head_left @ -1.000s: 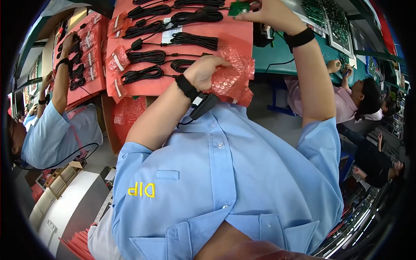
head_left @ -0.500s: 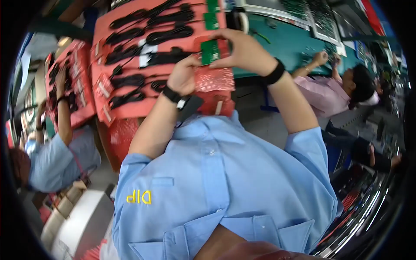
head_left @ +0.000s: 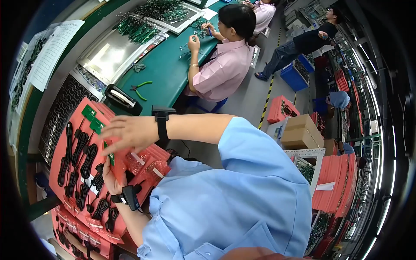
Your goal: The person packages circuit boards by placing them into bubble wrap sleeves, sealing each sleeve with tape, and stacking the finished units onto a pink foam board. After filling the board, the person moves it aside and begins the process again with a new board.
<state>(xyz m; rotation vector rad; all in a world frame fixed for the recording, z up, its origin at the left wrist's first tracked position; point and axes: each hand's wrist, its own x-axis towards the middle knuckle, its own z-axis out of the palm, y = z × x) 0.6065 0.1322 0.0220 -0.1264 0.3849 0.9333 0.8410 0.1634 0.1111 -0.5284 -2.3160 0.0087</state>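
Observation:
My left hand (head_left: 113, 177) is closed on a green circuit board (head_left: 111, 158), held near its edge above the red packing sheet (head_left: 55, 180). Over that board my right hand (head_left: 132, 133) is stretched out with its fingers spread, and it partly hides the board. Just beyond the right fingertips lie two more green boards (head_left: 89, 112) on the sheet. Coiled black cables (head_left: 89, 161) lie in rows to the left of my hands. Red bubble bags (head_left: 154, 172) with small white labels are stacked by my left wrist.
A black tape dispenser (head_left: 122, 100) and green-handled cutters (head_left: 141, 91) rest on the green bench (head_left: 158, 71) ahead. A person in pink (head_left: 223, 65) sits working there. Another person's arm (head_left: 78, 245) reaches over cables at lower left. Cartons (head_left: 302, 132) stand at right.
The view has swung to the right. My right hand has come off the green board and spread its fingers, while my left hand has taken hold of it.

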